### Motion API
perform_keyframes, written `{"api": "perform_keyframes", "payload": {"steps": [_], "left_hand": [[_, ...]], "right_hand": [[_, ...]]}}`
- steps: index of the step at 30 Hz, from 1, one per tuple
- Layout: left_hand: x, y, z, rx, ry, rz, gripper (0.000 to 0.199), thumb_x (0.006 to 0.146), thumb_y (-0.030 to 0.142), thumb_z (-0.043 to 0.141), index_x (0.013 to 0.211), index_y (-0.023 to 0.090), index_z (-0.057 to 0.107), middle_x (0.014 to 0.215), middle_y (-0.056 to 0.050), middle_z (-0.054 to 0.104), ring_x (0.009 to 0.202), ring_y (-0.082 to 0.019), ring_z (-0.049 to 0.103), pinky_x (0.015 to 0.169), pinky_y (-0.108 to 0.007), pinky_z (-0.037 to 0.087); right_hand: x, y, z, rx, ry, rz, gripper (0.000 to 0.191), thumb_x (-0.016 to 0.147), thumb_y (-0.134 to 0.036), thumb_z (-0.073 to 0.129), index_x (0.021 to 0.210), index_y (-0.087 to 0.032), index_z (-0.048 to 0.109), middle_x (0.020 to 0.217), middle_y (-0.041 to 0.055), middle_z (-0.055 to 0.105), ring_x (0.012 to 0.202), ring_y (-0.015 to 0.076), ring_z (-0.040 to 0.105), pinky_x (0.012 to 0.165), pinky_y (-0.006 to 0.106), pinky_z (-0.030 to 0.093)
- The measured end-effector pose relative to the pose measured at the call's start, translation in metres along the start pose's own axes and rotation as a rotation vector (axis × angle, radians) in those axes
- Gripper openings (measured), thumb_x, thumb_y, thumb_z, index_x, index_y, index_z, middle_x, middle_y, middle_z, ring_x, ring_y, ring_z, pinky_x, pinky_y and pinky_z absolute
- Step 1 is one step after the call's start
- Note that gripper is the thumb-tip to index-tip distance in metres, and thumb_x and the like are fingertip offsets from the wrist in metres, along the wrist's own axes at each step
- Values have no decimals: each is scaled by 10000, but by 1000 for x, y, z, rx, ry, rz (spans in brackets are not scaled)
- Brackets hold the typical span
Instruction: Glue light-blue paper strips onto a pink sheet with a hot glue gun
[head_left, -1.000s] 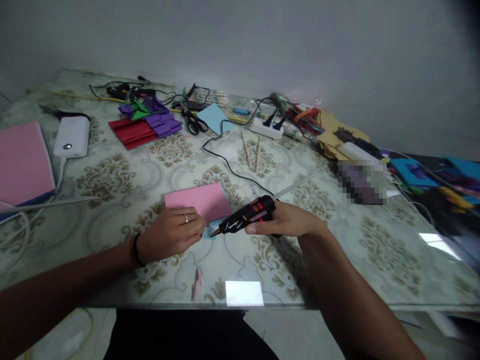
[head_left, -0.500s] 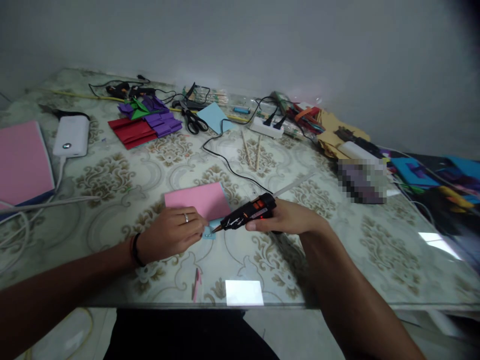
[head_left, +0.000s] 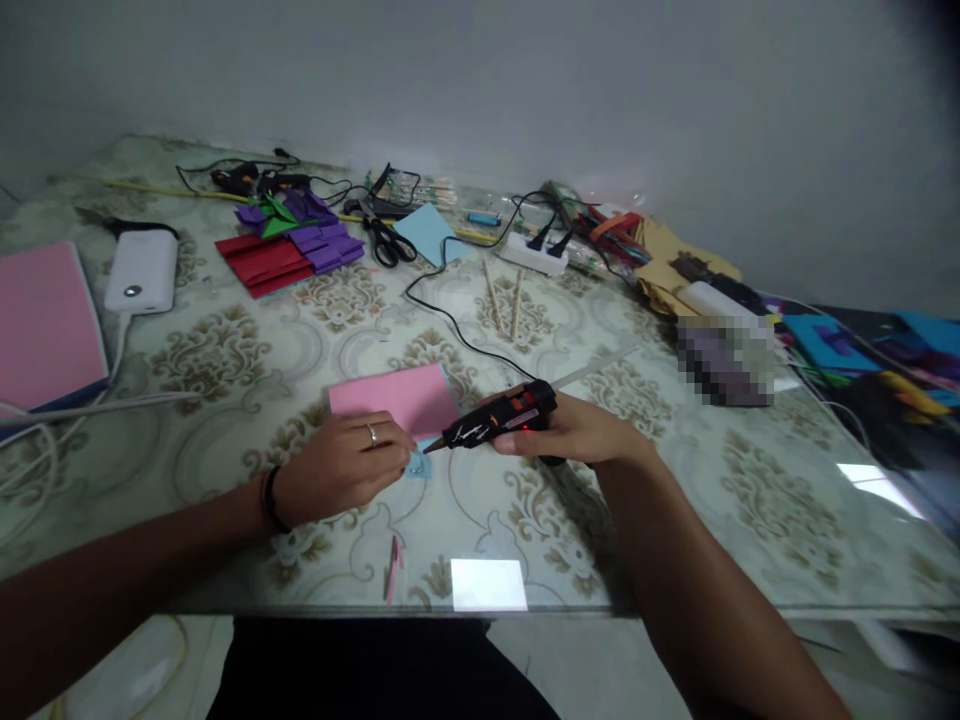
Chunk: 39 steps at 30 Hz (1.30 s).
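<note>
My right hand [head_left: 566, 432] is wrapped round a black hot glue gun [head_left: 502, 415], whose small red light glows. A clear glue stick [head_left: 596, 368] pokes out of its back end. The nozzle points left, at a small light-blue flap [head_left: 420, 462] with shiny glue on it. That flap lies at the near edge of a pink folded paper [head_left: 397, 397]. My left hand [head_left: 352, 462], wearing a ring, has its fingers curled together and pressed on the paper at the flap. Its fingertips partly hide the flap.
Black scissors [head_left: 386, 240], a light-blue sheet [head_left: 431, 235] and a white power strip [head_left: 532, 253] lie farther back. Two wooden sticks [head_left: 516, 305] are in the middle. At left are a white power bank [head_left: 142, 270] and a pink sheet [head_left: 45, 325]. Pink scraps [head_left: 394, 568] lie near the front edge.
The glue gun has risen slightly, its nozzle lifting a little up along the blue flap. My left hand and the pink paper have stayed in place.
</note>
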<state>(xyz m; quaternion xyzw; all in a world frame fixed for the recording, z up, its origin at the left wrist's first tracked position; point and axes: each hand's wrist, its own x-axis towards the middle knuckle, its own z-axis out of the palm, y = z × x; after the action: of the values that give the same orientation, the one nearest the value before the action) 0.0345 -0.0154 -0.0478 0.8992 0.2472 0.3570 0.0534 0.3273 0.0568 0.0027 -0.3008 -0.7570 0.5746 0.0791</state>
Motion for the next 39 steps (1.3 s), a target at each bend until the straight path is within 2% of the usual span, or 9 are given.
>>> {"api": "perform_keyframes", "payload": {"steps": [7, 12, 20, 26, 31, 39], "left_hand": [[3, 2, -2, 5, -3, -35, 156, 1031, 143, 558, 886, 191, 590, 870, -37, 766, 787, -170, 719, 732, -305, 570], [4, 3, -1, 14, -5, -53, 175, 1025, 124, 543, 868, 198, 569, 842, -30, 755, 778, -169, 722, 704, -299, 557], [2, 1, -2, 13, -3, -31, 178, 1020, 125, 557, 858, 198, 562, 868, -36, 757, 791, -175, 714, 721, -310, 560], [1, 1, -1, 3, -9, -29, 182, 1005, 104, 579, 850, 197, 566, 891, -36, 760, 804, -173, 707, 733, -311, 556], [0, 1, -1, 6, -11, -30, 172, 989, 84, 590, 859, 196, 581, 894, -34, 755, 793, -175, 694, 726, -311, 535], [-2, 0, 0, 8, -15, -23, 165, 988, 97, 599, 861, 201, 584, 931, -43, 759, 799, -180, 682, 733, -324, 527]], "right_hand": [[3, -1, 6, -4, -27, -11, 502, 874, -593, 732, 1020, -113, 757, 841, 42, 679, 763, 162, 585, 704, 265, 513], [4, -2, 8, 14, -31, -6, 472, 863, -571, 751, 995, -118, 752, 797, 20, 641, 700, 133, 533, 651, 245, 482], [5, -5, 9, -7, 0, 38, 498, 830, -607, 771, 963, -128, 774, 729, -2, 600, 660, 123, 487, 604, 241, 449], [6, -6, 9, -31, 9, 72, 452, 836, -570, 765, 937, -130, 766, 647, -38, 493, 595, 96, 388, 528, 224, 360], [6, -8, 8, -33, 23, 80, 425, 835, -538, 761, 921, -122, 762, 634, -47, 457, 581, 90, 355, 536, 232, 351], [6, -6, 8, -34, 37, 126, 473, 828, -580, 764, 975, -131, 788, 677, -26, 526, 620, 105, 393, 554, 235, 367]]}}
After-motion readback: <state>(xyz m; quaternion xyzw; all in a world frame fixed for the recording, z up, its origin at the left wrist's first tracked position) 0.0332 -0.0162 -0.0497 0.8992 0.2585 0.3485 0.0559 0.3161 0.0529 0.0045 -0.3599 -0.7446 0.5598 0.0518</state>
